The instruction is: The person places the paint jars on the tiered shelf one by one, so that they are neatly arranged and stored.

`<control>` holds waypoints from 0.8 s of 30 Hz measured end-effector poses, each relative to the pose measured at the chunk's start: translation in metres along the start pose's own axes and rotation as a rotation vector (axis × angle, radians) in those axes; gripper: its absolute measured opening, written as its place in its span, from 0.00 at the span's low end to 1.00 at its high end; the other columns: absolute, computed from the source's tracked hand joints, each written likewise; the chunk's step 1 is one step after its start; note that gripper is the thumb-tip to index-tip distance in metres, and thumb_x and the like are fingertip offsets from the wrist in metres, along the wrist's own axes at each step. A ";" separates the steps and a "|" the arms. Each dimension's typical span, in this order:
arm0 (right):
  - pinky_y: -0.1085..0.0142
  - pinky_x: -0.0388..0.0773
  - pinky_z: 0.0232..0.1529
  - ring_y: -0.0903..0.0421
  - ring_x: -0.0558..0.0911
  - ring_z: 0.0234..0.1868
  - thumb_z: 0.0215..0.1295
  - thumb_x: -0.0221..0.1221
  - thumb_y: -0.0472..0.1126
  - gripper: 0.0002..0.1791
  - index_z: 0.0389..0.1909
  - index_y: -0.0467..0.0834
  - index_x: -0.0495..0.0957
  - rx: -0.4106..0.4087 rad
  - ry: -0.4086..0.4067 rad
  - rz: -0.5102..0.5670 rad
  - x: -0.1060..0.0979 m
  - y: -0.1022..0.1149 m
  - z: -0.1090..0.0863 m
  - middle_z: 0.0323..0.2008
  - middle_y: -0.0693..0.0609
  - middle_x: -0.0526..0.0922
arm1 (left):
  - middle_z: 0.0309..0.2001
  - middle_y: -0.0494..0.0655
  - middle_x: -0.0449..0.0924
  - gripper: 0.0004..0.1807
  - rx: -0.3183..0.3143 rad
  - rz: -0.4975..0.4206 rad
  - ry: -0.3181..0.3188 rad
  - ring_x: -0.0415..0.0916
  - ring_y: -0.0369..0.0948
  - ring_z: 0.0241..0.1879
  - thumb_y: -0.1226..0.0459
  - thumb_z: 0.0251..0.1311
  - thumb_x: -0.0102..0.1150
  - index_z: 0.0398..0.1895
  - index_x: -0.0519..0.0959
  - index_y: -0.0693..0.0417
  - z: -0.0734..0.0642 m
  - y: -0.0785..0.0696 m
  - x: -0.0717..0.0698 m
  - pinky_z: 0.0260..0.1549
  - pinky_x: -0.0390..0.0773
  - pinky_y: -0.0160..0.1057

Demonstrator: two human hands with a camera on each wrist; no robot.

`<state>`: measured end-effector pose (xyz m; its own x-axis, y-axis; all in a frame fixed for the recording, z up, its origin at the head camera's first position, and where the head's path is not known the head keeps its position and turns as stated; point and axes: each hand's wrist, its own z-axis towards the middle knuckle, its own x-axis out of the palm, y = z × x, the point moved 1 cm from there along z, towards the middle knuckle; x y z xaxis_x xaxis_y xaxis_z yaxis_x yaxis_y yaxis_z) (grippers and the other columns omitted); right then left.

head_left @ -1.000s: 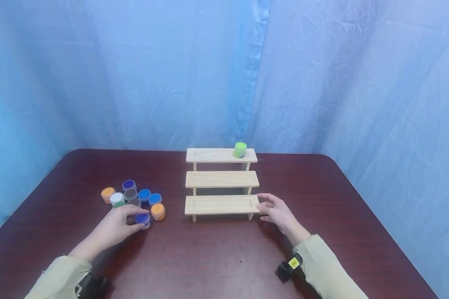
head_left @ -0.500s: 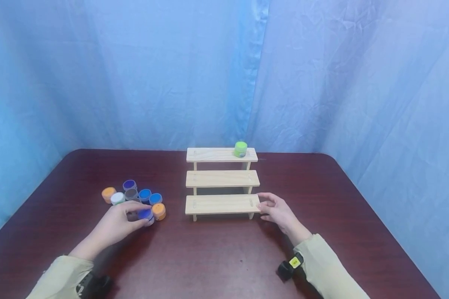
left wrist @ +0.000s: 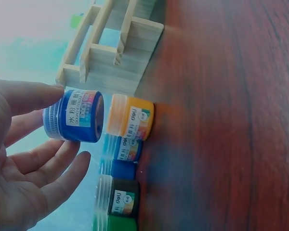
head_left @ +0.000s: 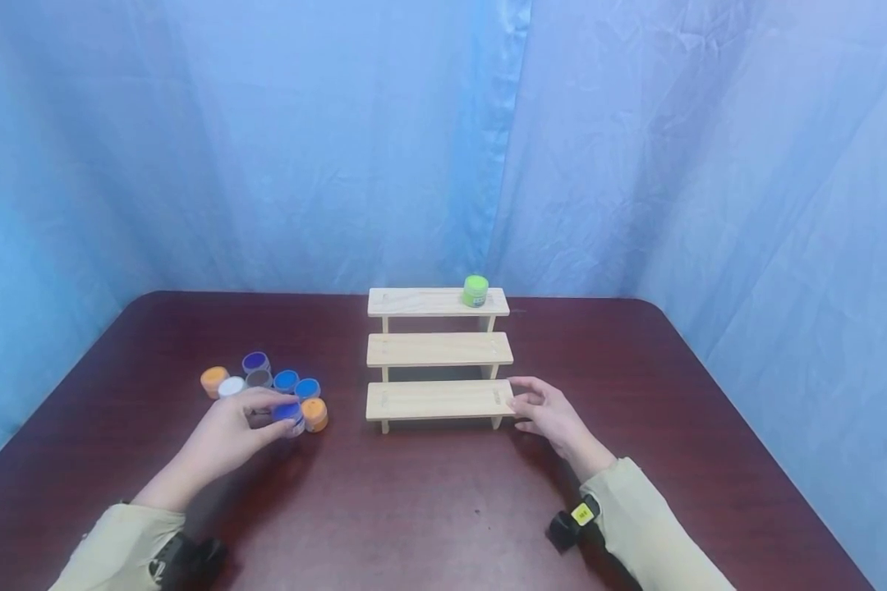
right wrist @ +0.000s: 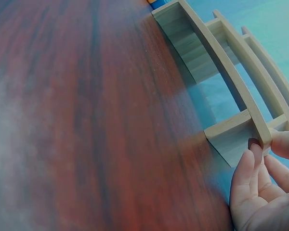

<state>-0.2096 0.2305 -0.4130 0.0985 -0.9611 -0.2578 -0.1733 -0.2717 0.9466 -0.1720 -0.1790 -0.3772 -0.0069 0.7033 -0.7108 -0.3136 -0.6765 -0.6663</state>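
My left hand [head_left: 225, 435] pinches a dark blue paint jar [left wrist: 84, 115] between thumb and fingers. In the left wrist view the jar is raised off the table, its base about level with the lid of an orange paint jar [left wrist: 132, 118]. A three-step wooden display rack [head_left: 436, 400] stands mid-table. At the right end of its lowest step, my right hand [head_left: 550, 420] grips the board, thumb on top and fingers beneath. A light green paint jar [head_left: 475, 291] sits on the top step, toward the right.
Around the left hand cluster several more jars, among them a purple one [head_left: 255, 363], a white-lidded one [head_left: 232, 387], a second orange one [head_left: 214, 382] and a blue one [head_left: 308, 388]. Blue curtains [head_left: 303, 148] hang behind the dark red table [head_left: 414, 509].
My left hand has lifted the dark blue jar and shifted it slightly right, beside the orange one. The right hand keeps its grip on the rack.
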 end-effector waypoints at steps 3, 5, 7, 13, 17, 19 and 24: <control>0.69 0.79 0.32 0.61 0.76 0.30 0.64 0.52 0.32 0.24 0.61 0.35 0.63 -0.001 0.003 0.003 0.000 0.000 0.000 0.31 0.53 0.78 | 0.46 0.59 0.81 0.21 -0.003 -0.015 -0.013 0.81 0.53 0.44 0.61 0.51 0.66 0.48 0.79 0.60 0.000 -0.002 -0.002 0.39 0.82 0.43; 0.69 0.79 0.32 0.61 0.76 0.30 0.64 0.52 0.32 0.24 0.61 0.35 0.63 -0.001 0.006 0.010 0.000 -0.001 0.000 0.31 0.54 0.78 | 0.46 0.59 0.81 0.22 -0.009 -0.032 -0.022 0.81 0.54 0.43 0.60 0.52 0.66 0.49 0.79 0.60 0.000 -0.005 -0.003 0.38 0.82 0.43; 0.69 0.79 0.32 0.61 0.76 0.31 0.64 0.52 0.32 0.24 0.61 0.34 0.63 -0.001 0.010 0.013 0.000 -0.001 0.000 0.31 0.54 0.78 | 0.46 0.59 0.80 0.21 -0.007 -0.043 -0.036 0.82 0.54 0.42 0.59 0.52 0.66 0.49 0.79 0.59 0.001 -0.007 -0.004 0.38 0.83 0.43; 0.69 0.79 0.32 0.61 0.76 0.31 0.64 0.52 0.32 0.25 0.62 0.35 0.62 0.005 0.010 0.016 0.000 -0.001 0.000 0.32 0.53 0.78 | 0.45 0.55 0.80 0.20 0.022 -0.080 -0.072 0.81 0.50 0.42 0.61 0.51 0.67 0.48 0.80 0.59 0.004 -0.011 -0.003 0.39 0.82 0.41; 0.68 0.79 0.33 0.60 0.76 0.31 0.64 0.53 0.32 0.24 0.61 0.35 0.63 0.009 0.003 0.006 0.000 0.000 0.000 0.33 0.52 0.79 | 0.43 0.53 0.81 0.20 0.036 -0.110 -0.078 0.81 0.47 0.41 0.62 0.50 0.67 0.48 0.80 0.59 0.008 -0.013 -0.001 0.39 0.82 0.39; 0.68 0.79 0.33 0.60 0.76 0.32 0.64 0.53 0.32 0.24 0.61 0.36 0.63 0.009 0.000 0.000 0.000 0.000 -0.001 0.33 0.51 0.79 | 0.42 0.51 0.81 0.20 0.043 -0.116 -0.085 0.81 0.44 0.40 0.62 0.50 0.67 0.48 0.80 0.58 0.009 -0.015 -0.001 0.40 0.82 0.39; 0.67 0.80 0.34 0.61 0.76 0.32 0.64 0.53 0.32 0.24 0.61 0.35 0.63 0.006 0.004 -0.003 0.000 0.002 -0.001 0.33 0.51 0.79 | 0.42 0.49 0.80 0.20 0.040 -0.134 -0.094 0.81 0.43 0.39 0.61 0.50 0.68 0.47 0.80 0.57 0.012 -0.021 0.000 0.41 0.82 0.41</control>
<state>-0.2092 0.2297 -0.4109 0.1029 -0.9601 -0.2602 -0.1788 -0.2752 0.9446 -0.1764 -0.1622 -0.3606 -0.0508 0.8052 -0.5908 -0.3548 -0.5675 -0.7430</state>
